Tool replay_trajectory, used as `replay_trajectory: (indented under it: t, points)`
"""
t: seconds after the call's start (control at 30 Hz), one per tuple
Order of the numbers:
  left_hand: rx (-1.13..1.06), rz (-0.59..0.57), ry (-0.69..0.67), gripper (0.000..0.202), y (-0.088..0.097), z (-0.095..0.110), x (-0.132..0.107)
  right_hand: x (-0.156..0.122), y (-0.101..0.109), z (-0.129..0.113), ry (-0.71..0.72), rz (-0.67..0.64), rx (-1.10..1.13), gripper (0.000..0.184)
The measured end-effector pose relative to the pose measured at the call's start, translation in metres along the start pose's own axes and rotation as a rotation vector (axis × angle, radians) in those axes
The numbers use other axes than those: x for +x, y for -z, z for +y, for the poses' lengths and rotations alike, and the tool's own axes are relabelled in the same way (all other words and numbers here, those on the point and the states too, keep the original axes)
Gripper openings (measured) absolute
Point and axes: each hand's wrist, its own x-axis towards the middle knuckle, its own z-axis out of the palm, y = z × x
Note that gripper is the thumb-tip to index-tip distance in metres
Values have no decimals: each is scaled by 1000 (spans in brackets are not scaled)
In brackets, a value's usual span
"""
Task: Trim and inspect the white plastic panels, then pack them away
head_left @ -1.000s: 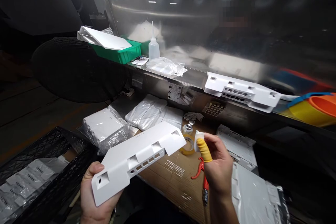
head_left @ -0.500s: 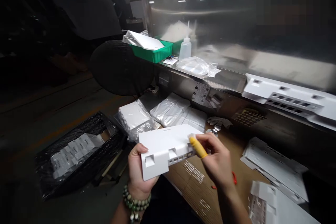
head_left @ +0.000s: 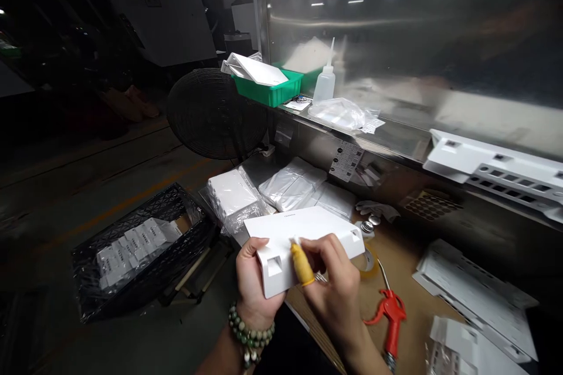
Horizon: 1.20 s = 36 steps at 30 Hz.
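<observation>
A white plastic housing (head_left: 316, 224) with square cut-outs along its edge is tilted in front of me. My left hand (head_left: 259, 275) grips its left end, the thumb on top and the fingers underneath; beaded bracelets circle the wrist. Over the housing's near edge is my right hand (head_left: 329, 272), wearing a yellow finger cot (head_left: 301, 263) on its thumb. Its thumb and forefinger pinch a small white piece (head_left: 294, 241), too small to name, against the housing. The right hand covers the middle of that edge.
A red air blow gun (head_left: 393, 310) and a tape roll (head_left: 369, 262) lie right of my hands. More white housings (head_left: 477, 299) rest farther right. Plastic-wrapped parts (head_left: 233, 193) stand behind, a black crate (head_left: 132, 258) at left. The shelf holds a green bin (head_left: 268, 92) and squeeze bottle (head_left: 324, 85).
My right hand has moved left along the housing's edge, from its right end to near the middle. The blow gun is now uncovered. The view has shifted slightly left.
</observation>
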Motion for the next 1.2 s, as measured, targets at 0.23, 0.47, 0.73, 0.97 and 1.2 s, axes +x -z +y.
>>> replay_trajectory:
  t: [0.23, 0.47, 0.73, 0.97, 1.2]
  points:
    - [-50, 138, 57, 56, -4, 1, 2, -2, 16, -10, 15, -116, 110, 23]
    - [-31, -100, 239, 61, 6, -1, 4, -16, -2, -23, 156, -167, 44, 28]
    - [-30, -142, 225, 65, 6, -1, 1, -20, 0, -25, 166, -123, 22, 28]
    - [-27, -121, 263, 63, 11, -3, -3, -23, -2, -28, 195, -125, -17, 30]
    - [4, -35, 291, 56, 4, 10, 0, -23, 20, -31, 17, -209, 183, 19]
